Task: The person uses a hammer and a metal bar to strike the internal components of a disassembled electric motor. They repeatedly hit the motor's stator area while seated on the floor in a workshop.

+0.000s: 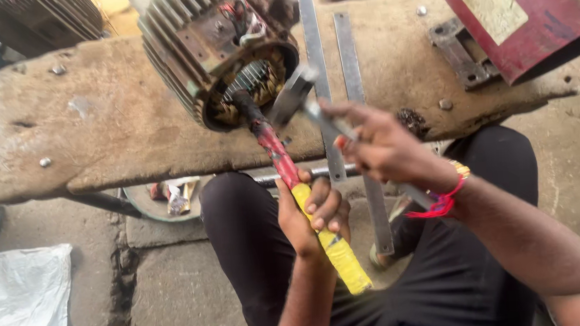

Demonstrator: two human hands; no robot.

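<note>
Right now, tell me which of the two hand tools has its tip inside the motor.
The red-and-yellow-handled tool in the left hand; its dark tip enters the motor. The hammer stays outside.

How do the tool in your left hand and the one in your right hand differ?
The left hand grips a red-and-yellow-handled tool whose dark tip sits inside the open motor housing. The right hand holds a bare grey metal hammer, raised clear of the housing and blurred. Both point toward the motor.
</note>
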